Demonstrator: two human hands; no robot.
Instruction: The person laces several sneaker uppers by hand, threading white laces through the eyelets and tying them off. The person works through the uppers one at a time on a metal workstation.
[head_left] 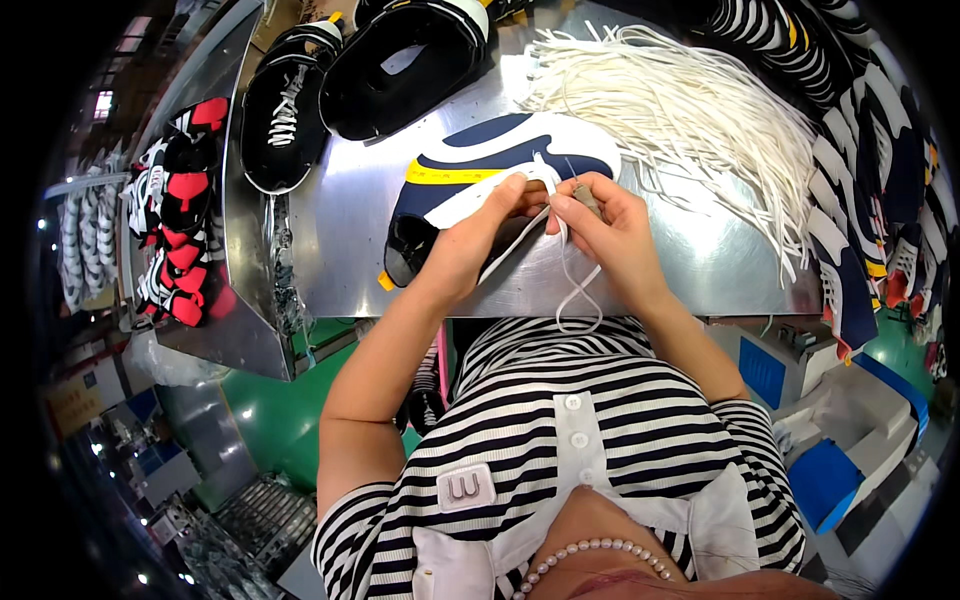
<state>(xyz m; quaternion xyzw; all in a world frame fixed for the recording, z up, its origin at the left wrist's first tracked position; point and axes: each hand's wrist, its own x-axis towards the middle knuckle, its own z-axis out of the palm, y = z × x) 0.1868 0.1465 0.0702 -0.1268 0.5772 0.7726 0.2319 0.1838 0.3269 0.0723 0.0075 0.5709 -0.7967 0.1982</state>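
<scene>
A navy and white shoe upper (pixel 478 150) with a yellow band lies on its side on the metal table. My left hand (pixel 475 235) is closed on its white lacing edge, thumb on top. My right hand (pixel 608 228) pinches a small hook-like tool (pixel 586 200) with a tan wrapped handle and a thin metal tip beside the eyelets. A white shoelace (pixel 564 265) runs from the eyelets past my right fingertips, its loop hanging over the table's near edge. My fingers hide part of the lacing edge.
Beyond my right hand, a large heap of white laces (pixel 690 110) covers the table (pixel 350 240). Black uppers (pixel 285 120) stand at the far left. Striped navy uppers (pixel 850 210) are stacked along the right edge. Red and black uppers (pixel 185 200) sit further left.
</scene>
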